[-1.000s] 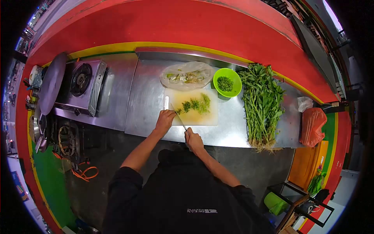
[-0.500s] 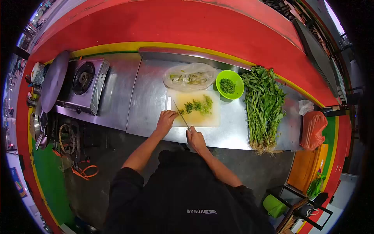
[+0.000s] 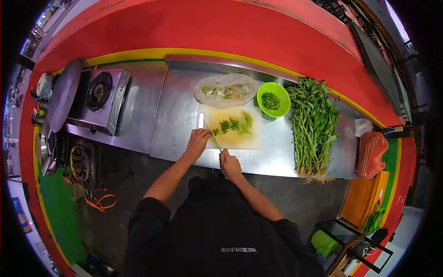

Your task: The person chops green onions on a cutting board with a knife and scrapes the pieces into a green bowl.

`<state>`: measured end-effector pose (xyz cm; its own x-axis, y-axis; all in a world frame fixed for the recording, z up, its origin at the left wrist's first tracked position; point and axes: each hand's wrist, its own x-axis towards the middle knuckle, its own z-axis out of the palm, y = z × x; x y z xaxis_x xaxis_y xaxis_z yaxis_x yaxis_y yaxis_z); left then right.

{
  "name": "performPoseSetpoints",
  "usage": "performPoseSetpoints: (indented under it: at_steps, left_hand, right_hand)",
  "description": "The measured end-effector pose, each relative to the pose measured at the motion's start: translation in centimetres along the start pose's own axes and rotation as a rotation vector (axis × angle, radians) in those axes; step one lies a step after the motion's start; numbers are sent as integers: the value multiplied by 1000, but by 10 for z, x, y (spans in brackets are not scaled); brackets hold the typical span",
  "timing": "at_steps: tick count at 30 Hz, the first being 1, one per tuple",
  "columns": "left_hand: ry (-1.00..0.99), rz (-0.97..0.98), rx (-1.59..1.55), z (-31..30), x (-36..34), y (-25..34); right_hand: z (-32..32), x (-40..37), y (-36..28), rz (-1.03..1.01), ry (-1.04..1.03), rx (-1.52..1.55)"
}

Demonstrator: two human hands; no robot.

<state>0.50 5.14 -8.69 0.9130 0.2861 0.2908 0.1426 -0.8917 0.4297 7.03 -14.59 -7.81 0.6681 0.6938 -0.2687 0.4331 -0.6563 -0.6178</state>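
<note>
My right hand [image 3: 230, 164] is closed around the handle of a kitchen knife [image 3: 215, 140]. From that grip, the blade's long axis slants away from me and leftward over the near-left part of a white cutting board [image 3: 254, 142]. My left hand [image 3: 198, 142] is nearer the blade's forward part, fingers curled just beside it; I cannot tell whether they pinch anything. Chopped greens [image 3: 235, 123] lie on the board, mostly right of the blade. Beyond the board sits a clear plastic bag [image 3: 226, 90]; to its right, a lime-green bowl [image 3: 286, 102] holds more chopped greens, then a rooted bundle of leafy stems [image 3: 314, 127]. The left fingers crowd the blade's left side.
</note>
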Motion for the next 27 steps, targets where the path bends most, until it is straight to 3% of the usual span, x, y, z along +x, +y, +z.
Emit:
performPoseSetpoints:
  at_steps: [14, 27]
  left_hand:
    - [10, -17, -84, 4, -2, -3]
    - [-5, 44, -95, 2, -1, -10]
  right_hand:
    - [-11, -8, 6, 27, -33, 127]
    - [-7, -6, 3, -2, -69, -6]
